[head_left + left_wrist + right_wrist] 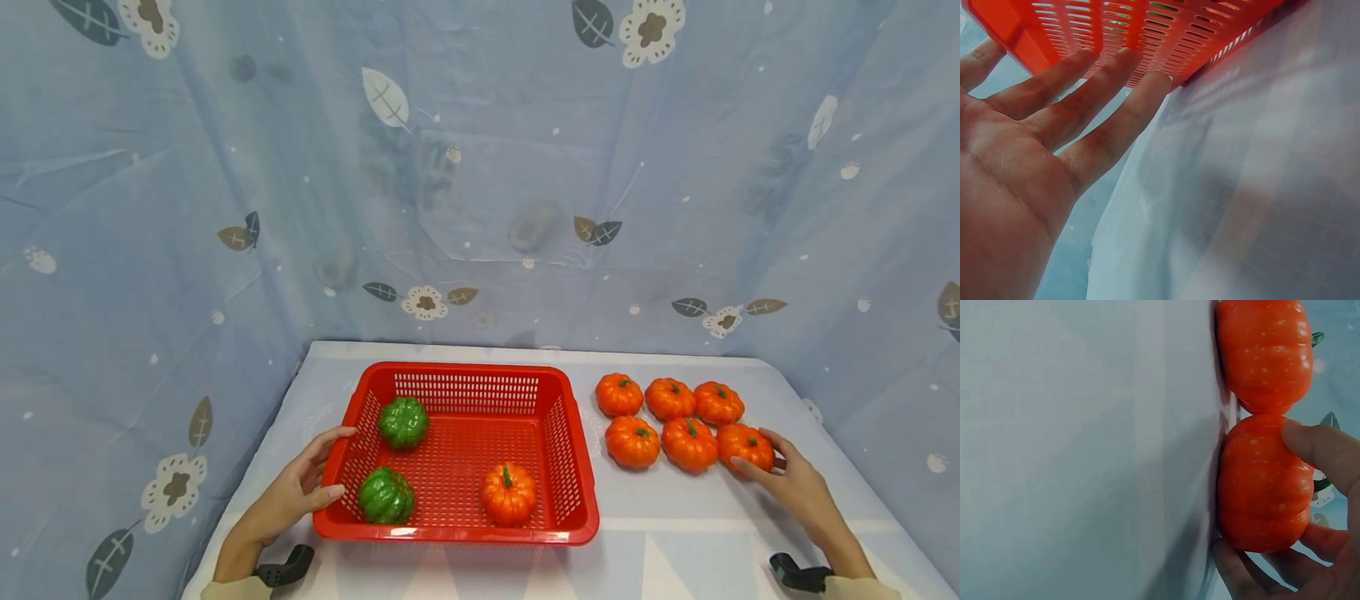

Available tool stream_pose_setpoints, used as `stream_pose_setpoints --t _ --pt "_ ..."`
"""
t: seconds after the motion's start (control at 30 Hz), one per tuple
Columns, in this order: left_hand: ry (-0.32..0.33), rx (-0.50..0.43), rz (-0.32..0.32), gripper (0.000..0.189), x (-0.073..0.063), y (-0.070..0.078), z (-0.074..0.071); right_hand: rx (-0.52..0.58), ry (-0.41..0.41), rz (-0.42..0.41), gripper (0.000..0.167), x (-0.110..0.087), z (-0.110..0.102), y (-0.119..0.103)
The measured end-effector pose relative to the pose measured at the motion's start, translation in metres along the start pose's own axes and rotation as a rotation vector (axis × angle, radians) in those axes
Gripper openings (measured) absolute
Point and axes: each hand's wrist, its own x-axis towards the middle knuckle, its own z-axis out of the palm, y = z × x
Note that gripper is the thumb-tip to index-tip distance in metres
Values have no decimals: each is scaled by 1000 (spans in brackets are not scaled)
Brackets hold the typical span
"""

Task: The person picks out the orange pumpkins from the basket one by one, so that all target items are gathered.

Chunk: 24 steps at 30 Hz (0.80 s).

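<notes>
My left hand is at the left side of a red plastic basket. In the left wrist view its fairly straight fingers reach the basket's slotted wall. Over on the right, my right hand holds a small orange pumpkin, the front right one of a group. The right wrist view has the thumb on that pumpkin and the other fingers around its side, with the pumpkin low at the table surface. Another pumpkin lies right beside it.
Inside the basket are two green pumpkins, one at the back and one in front, plus an orange pumpkin. Several more orange pumpkins stand in two rows right of the basket. A patterned blue curtain hangs behind the table.
</notes>
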Motion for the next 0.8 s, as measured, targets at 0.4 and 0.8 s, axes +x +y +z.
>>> stream_pose_setpoints --t 0.4,0.8 --pt "0 0 0 70 1 2 -1 -172 277 -275 76 -9 -11 -44" --pt "5 13 1 71 1 1 1 -78 175 -535 66 -18 6 -127"
